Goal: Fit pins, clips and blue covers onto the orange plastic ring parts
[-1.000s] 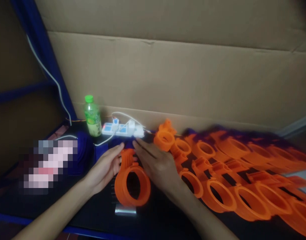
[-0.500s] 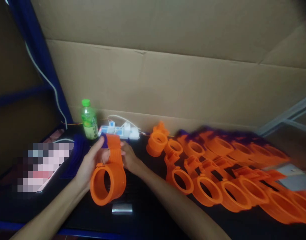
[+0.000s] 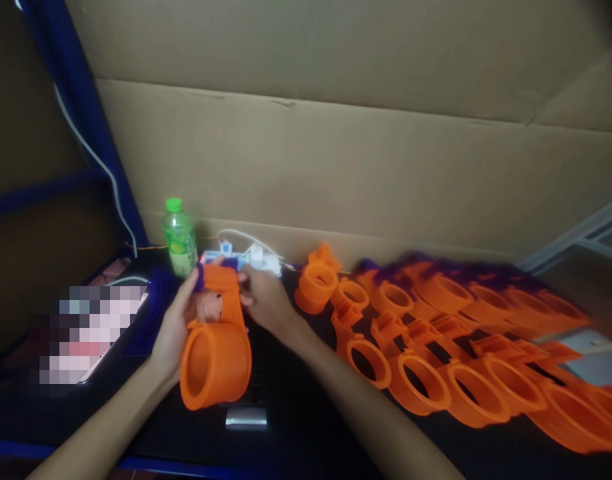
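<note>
An orange plastic bracket with a wide ring at its lower end [image 3: 216, 363] hangs upright in front of me. My left hand [image 3: 173, 327] is closed around its upper left side, the thumb pressing near the top. A dark blue strap [image 3: 230, 263] shows along the bracket's top edge and beside the left thumb; the rest of it is hidden behind the orange part. My right hand [image 3: 266, 297], fingers curled, grips at the top right where the strap comes out; its fingertips are partly hidden. Below the ring, a small silvery block [image 3: 246, 419] lies on the black table.
Several orange ring brackets [image 3: 419, 383] stand in rows on the right, the back ones with blue straps. A green-capped bottle [image 3: 181, 243] and a white power strip [image 3: 269, 261] are at the back. A phone with a blurred screen [image 3: 93, 333] and blue straps [image 3: 149, 320] lie left.
The bracket has turned, so less shows through its ring. My right hand has risen slightly at the top, and the blue strap now shows above the top edge.
</note>
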Available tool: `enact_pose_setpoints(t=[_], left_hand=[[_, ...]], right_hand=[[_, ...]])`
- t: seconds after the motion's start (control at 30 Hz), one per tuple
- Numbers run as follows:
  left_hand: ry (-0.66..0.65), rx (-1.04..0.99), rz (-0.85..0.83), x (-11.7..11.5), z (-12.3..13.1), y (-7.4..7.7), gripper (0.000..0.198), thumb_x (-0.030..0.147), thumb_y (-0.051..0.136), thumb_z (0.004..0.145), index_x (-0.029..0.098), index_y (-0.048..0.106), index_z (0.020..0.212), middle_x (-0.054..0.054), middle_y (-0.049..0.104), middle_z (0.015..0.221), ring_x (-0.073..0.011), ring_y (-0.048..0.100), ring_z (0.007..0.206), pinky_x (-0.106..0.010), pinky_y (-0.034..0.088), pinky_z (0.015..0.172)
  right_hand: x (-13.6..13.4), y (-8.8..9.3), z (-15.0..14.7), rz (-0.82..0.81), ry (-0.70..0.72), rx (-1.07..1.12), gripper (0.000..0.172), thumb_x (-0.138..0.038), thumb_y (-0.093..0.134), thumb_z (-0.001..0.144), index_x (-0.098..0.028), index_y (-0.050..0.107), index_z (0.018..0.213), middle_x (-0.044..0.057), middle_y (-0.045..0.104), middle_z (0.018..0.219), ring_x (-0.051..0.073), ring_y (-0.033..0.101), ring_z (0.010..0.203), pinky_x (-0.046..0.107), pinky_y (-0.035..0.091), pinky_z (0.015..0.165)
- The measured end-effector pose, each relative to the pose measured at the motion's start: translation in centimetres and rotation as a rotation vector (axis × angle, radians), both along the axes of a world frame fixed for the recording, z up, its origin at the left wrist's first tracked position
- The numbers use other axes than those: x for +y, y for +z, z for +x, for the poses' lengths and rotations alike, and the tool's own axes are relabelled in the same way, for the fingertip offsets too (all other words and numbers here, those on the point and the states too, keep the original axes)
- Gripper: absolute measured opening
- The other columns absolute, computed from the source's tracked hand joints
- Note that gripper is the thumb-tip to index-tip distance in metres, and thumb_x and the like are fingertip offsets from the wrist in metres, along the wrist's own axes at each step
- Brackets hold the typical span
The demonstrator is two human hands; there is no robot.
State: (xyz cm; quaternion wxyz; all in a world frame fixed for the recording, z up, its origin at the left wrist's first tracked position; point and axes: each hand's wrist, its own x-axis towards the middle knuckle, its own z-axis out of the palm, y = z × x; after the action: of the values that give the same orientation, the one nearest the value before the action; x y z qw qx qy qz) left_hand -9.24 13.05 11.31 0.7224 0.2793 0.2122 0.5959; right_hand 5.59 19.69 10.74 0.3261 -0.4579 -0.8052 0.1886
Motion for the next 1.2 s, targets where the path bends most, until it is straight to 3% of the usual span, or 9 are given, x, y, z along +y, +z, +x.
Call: enact_pose_setpoints(t=[0.17,0.27,0.33,0.4,0.5,0.63,0.97,1.13,1.2], left_hand=[[0.144,0.09,-0.073,0.0,0.1,-0.2,0.055,0.053,0.059,0.091,0.021,0.06,0.136,-0.005,0.076,0.084,-0.0209,0.073,0.07,-0.03,0.059,0.069],[0.195,0.167,-0.088,0.0,0.4,-1.1,0.054,0.051,0.065,0.088,0.022,0.062,0.133,0.002,0.069,0.064,-0.016,0.067,0.056,-0.026,0.056,0.063],[0.205,0.216,-0.098,-0.2,0.6,-1.6,0.052,0.051,0.067,0.086,0.022,0.065,0.129,0.003,0.066,0.059,-0.0163,0.066,0.055,-0.025,0.054,0.059],[0.201,0.25,-0.101,-0.4,1.0,-1.8,0.051,0.051,0.068,0.086,0.022,0.066,0.128,0.001,0.07,0.067,-0.0191,0.069,0.064,-0.025,0.055,0.061],[0.264,0.266,-0.066,-0.4,1.7,-2.0,0.052,0.05,0.066,0.088,0.027,0.061,0.134,-0.001,0.076,0.096,-0.0213,0.072,0.085,-0.027,0.056,0.074],[0.356,0.298,-0.039,-0.3,2.3,-2.4,0.059,0.045,0.069,0.088,0.033,0.052,0.143,-0.002,0.07,0.125,-0.0211,0.067,0.109,-0.029,0.053,0.09],[0.329,0.267,0.006,-0.8,2.4,-2.8,0.065,0.041,0.072,0.085,0.036,0.048,0.145,-0.003,0.067,0.132,-0.0222,0.065,0.117,-0.032,0.05,0.099],[0.308,0.331,0.037,-1.0,2.2,-2.7,0.076,0.031,0.082,0.076,0.034,0.048,0.145,-0.004,0.066,0.133,-0.0246,0.061,0.124,-0.033,0.048,0.102],[0.27,0.325,0.053,-1.2,2.2,-2.6,0.077,0.028,0.082,0.075,0.034,0.049,0.144,-0.005,0.066,0.134,-0.0259,0.06,0.125,-0.034,0.048,0.102]], right_hand=[[-2.2,2.7,2.9,0.152,-0.017,0.134,0.023,-0.033,0.059,0.091,-0.019,0.053,0.074,-0.001,0.063,0.075,0.012,0.057,0.069,0.025,0.044,0.067],[-4.1,3.2,3.5,0.139,0.12,0.251,0.016,-0.031,0.064,0.088,-0.022,0.053,0.083,0.003,0.069,0.1,0.017,0.065,0.093,0.031,0.05,0.083],[-4.8,3.0,3.7,0.082,0.228,0.3,0.013,-0.029,0.065,0.088,-0.022,0.054,0.091,0.005,0.066,0.122,0.02,0.062,0.113,0.037,0.049,0.097],[-5.0,2.7,3.8,0.061,0.28,0.329,0.017,-0.03,0.068,0.087,-0.023,0.056,0.096,0.006,0.062,0.13,0.02,0.058,0.123,0.04,0.046,0.103],[-4.8,2.0,4.1,0.085,0.266,0.343,0.023,-0.033,0.073,0.085,-0.023,0.06,0.1,0.006,0.06,0.128,0.019,0.056,0.122,0.038,0.046,0.104],[-4.9,1.5,4.3,0.083,0.258,0.348,0.022,-0.031,0.07,0.088,-0.024,0.06,0.107,0.005,0.059,0.127,0.017,0.056,0.12,0.035,0.046,0.104],[-5.6,1.2,4.1,-0.007,0.225,0.375,0.02,-0.027,0.069,0.086,-0.023,0.06,0.104,0.003,0.061,0.118,0.016,0.059,0.108,0.03,0.049,0.09],[-5.9,1.4,4.1,-0.16,0.227,0.489,0.021,-0.031,0.072,0.084,-0.023,0.06,0.099,0.003,0.061,0.115,0.017,0.058,0.104,0.028,0.049,0.086],[-6.0,1.4,4.0,-0.253,0.205,0.597,0.017,-0.034,0.069,0.087,-0.022,0.06,0.095,0.002,0.062,0.105,0.015,0.059,0.098,0.027,0.049,0.085]])
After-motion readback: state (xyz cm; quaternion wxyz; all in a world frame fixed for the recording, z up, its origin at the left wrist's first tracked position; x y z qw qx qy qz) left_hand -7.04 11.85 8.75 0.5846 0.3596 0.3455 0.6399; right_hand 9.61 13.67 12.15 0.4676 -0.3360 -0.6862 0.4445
